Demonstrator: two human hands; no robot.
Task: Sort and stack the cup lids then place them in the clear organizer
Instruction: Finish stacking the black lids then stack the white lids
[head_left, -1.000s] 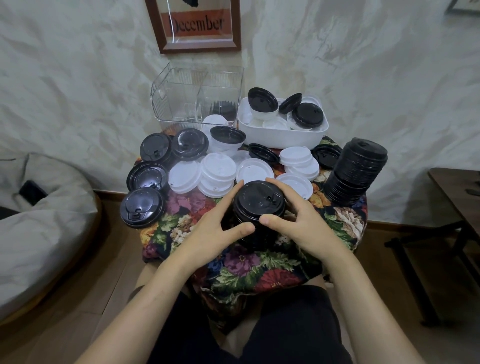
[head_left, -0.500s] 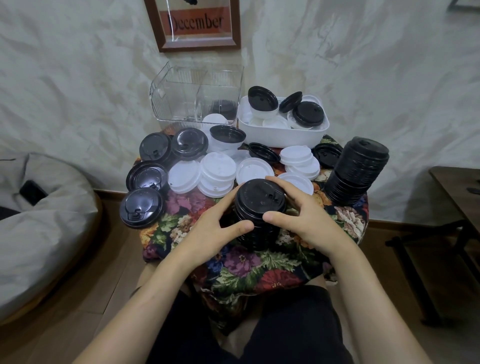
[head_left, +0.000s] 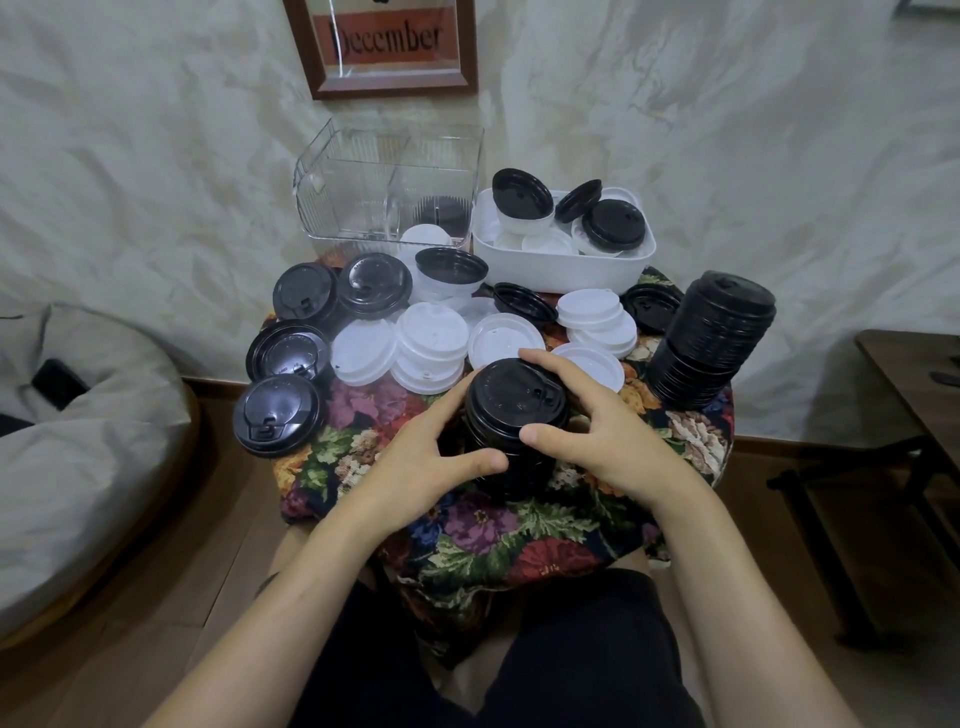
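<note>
Left grip (head_left: 421, 467) and right grip (head_left: 608, 436) both clasp the black lid stack (head_left: 511, 410) between them on the bench (head_left: 519, 535); an uneven squeeze could shear it, spilling lids off the edge just behind them.

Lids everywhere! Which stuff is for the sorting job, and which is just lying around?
For the job: held black lid stack, left hand, right hand, loose white lids, loose black lids, tall black stack, clear organizer, white tub.
Just lying around: December picture, beanbag, side table.
</note>
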